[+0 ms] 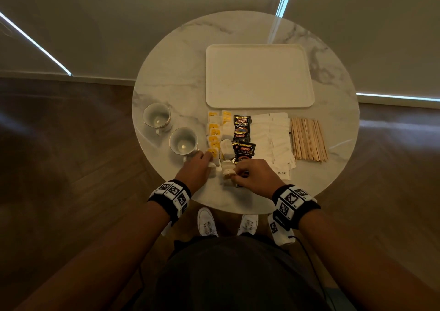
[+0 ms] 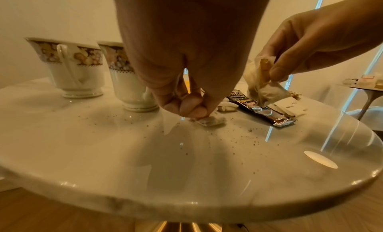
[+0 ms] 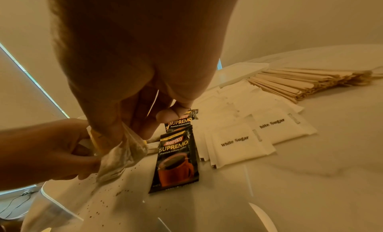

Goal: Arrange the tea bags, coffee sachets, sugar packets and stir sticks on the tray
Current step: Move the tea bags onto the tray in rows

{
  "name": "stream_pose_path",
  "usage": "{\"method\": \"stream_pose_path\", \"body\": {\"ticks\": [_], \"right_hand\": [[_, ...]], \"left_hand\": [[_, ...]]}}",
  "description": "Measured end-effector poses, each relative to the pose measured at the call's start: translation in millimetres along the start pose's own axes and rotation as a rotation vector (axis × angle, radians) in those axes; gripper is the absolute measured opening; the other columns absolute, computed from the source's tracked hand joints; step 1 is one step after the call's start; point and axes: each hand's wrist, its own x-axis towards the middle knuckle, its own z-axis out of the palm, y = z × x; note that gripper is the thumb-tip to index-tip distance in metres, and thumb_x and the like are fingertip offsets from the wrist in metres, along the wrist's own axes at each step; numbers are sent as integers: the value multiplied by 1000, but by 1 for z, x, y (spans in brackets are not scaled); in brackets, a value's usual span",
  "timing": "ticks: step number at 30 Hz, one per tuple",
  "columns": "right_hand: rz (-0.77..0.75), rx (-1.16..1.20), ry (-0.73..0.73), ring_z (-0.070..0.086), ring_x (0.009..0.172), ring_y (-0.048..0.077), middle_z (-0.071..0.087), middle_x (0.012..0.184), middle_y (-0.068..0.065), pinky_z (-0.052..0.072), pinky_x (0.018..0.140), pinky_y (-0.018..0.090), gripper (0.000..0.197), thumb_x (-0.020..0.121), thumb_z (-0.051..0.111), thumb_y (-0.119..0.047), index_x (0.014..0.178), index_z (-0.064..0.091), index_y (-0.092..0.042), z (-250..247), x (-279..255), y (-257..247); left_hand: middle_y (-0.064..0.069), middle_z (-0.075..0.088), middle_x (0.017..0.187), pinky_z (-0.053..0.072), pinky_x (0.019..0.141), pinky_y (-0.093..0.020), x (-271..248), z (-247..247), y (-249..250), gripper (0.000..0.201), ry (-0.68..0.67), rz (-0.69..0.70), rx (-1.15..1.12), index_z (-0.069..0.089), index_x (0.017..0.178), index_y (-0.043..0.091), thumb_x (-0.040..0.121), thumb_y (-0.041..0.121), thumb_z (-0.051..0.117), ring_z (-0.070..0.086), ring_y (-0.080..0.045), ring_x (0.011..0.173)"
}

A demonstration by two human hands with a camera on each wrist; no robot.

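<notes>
Both hands (image 1: 223,172) on tea bags (image 1: 217,134)

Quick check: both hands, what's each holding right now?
Left hand: pinches a tea bag lying on the table.
Right hand: pinches a lifted tea bag.

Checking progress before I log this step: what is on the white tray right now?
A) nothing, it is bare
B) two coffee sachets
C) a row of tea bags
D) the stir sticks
A: the head view shows the tray bare, while the tea bags, coffee sachets, sugar packets and stir sticks all lie on the table in front of it.
</notes>
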Motion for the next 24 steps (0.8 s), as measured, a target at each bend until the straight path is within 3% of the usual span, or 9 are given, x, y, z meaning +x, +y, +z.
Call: {"method": "stream_pose_path", "body": {"ticks": [6, 13, 19, 24], "right_hand": [[-41, 23, -11, 61, 76, 7, 69, 82, -5, 52, 70, 25, 11, 83, 74, -26, 85, 76, -16, 1, 0, -5], [-60, -26, 5, 61, 76, 14, 69, 82, -1, 54, 70, 34, 12, 84, 73, -26, 86, 75, -14, 5, 3, -13], [-75, -26, 49, 62, 74, 16, 69, 81, 2, 53, 68, 34, 8, 83, 73, -23, 82, 75, -15, 4, 3, -19], [-82, -34, 48, 61, 75, 12, 69, 82, 0, 52, 67, 30, 8, 86, 71, -23, 85, 75, -17, 4, 0, -18]], "left_hand": [[-10, 64, 97, 49, 73, -37, -4, -12, 9, 14, 32, 57, -77, 57, 105, 10, 93, 17, 58, 61, -25, 86], [6, 66, 84, 52, 67, -28, -15, -34, 18, 11, 48, 140, -288, 63, 103, 17, 97, 23, 57, 61, -5, 73], [3, 69, 83, 53, 67, -27, -22, -38, 21, 16, 20, 134, -377, 66, 106, 17, 96, 18, 53, 64, -9, 73], [9, 67, 87, 47, 67, -11, -23, -38, 28, 20, 8, 153, -383, 67, 108, 17, 95, 30, 60, 63, 1, 77]]}}
